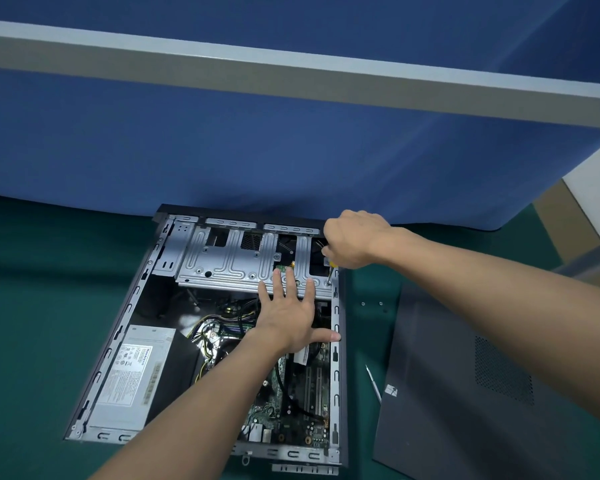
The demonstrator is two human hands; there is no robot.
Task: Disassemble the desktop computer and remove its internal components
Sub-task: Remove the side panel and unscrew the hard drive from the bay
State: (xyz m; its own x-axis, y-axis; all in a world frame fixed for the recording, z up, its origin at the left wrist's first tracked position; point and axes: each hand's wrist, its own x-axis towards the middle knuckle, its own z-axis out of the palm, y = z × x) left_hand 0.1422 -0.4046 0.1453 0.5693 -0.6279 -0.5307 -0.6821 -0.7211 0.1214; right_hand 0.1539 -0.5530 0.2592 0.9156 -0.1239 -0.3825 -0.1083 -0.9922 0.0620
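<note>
Lying on its side on the green table mat (42, 306), the open black desktop computer case (208, 327) shows its green motherboard (291, 403) and grey power supply box (132, 375). The left hand (291, 320) rests flat with fingers spread on the silver metal drive cage (236, 258). The right hand (352, 239) grips a yellow-handled screwdriver (330, 270), tip down at the cage's right corner. The dark grey side panel (465, 393) lies beside the case.

A repair workbench in an office-like room: a green mat (32, 306) covers the counter, backed by a blue partition (222, 150) with a grey rail (291, 77).
</note>
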